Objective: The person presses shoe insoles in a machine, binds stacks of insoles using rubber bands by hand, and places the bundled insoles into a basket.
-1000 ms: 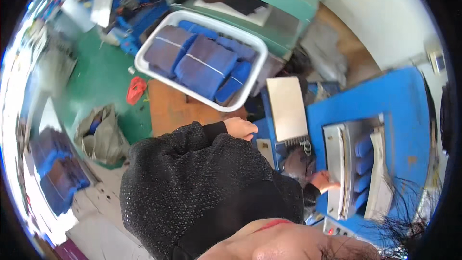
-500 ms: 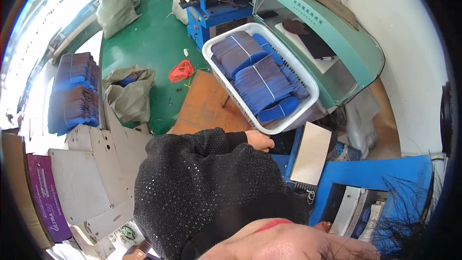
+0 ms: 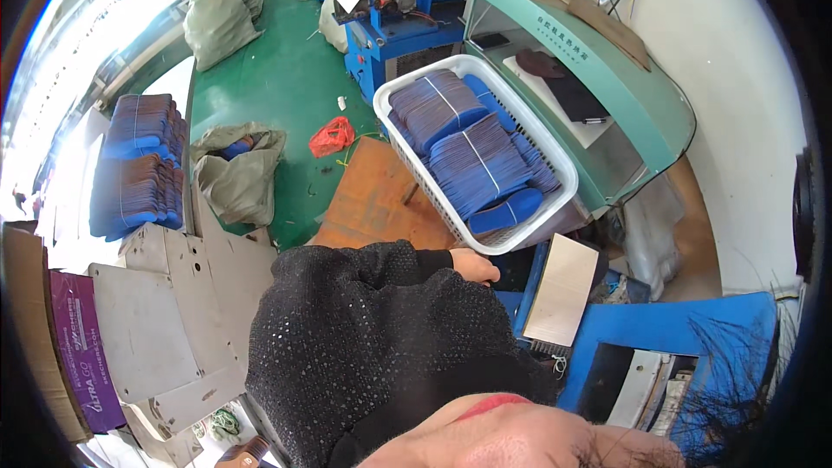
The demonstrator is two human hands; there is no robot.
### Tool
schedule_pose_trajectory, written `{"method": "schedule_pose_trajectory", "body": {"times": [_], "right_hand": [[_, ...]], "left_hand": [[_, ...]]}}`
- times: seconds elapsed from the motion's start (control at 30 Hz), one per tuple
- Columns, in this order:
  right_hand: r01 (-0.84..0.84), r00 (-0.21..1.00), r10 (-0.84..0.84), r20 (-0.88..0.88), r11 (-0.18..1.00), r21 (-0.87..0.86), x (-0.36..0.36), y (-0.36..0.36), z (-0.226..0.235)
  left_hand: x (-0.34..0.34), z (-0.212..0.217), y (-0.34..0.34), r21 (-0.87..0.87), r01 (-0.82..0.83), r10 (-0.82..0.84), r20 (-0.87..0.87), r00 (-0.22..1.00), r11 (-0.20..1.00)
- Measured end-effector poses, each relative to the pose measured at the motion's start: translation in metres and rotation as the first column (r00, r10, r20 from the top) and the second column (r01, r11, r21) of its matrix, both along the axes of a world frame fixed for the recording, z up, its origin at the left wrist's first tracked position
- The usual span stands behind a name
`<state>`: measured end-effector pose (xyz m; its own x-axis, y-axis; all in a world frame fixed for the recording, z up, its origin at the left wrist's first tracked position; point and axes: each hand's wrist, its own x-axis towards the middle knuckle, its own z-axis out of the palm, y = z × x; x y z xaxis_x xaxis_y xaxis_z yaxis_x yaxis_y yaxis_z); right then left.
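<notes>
Left hand point(image 3: 474, 266) just beside the basket's point(image 3: 425, 182) near corner, fingers curled; whether it grips anything cannot be determined. Right hand hidden, state undetermined. Pale board point(image 3: 562, 290) right of the basket's near end. Tied insoles point(image 3: 481, 165) inside the basket. Green cabinet point(image 3: 672, 121) along its right side; blue machine point(image 3: 366, 65) beyond.

One of the hands point(image 3: 475, 266) — the left — near a white basket point(image 3: 431, 193) of bundled blue insoles point(image 3: 481, 165)
</notes>
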<state>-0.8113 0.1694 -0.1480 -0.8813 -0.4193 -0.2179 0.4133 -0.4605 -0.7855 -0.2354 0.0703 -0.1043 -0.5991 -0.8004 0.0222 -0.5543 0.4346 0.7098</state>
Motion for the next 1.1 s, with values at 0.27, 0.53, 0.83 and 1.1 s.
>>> {"method": "schedule_pose_trajectory", "body": {"times": [0.27, 0.53, 0.83, 1.1], "right_hand": [[-0.053, 0.996, 0.049, -0.08, 0.997, -0.048, -0.014, -0.003, 0.0], [-0.036, 0.998, 0.035, -0.052, 0.999, -0.036, -0.004, -0.007, 0.007], [-0.038, 0.999, 0.037, -0.025, 0.999, -0.039, -0.017, -0.006, 0.003], [-0.068, 0.997, 0.07, 0.04, 0.996, -0.058, -0.033, 0.004, -0.009]], "left_hand": [[0.006, 0.011, 0.003, 0.03, -0.024, 0.023, 0.022, 0.999, 0.999], [0.007, 0.01, 0.012, -0.14, -0.082, 0.073, -0.063, 0.995, 0.987], [0.01, 0.019, 0.014, -0.044, -0.01, 0.01, -0.008, 1.0, 0.999], [0.006, 0.019, 0.017, -0.052, 0.002, -0.003, -0.02, 1.0, 0.999]]}}
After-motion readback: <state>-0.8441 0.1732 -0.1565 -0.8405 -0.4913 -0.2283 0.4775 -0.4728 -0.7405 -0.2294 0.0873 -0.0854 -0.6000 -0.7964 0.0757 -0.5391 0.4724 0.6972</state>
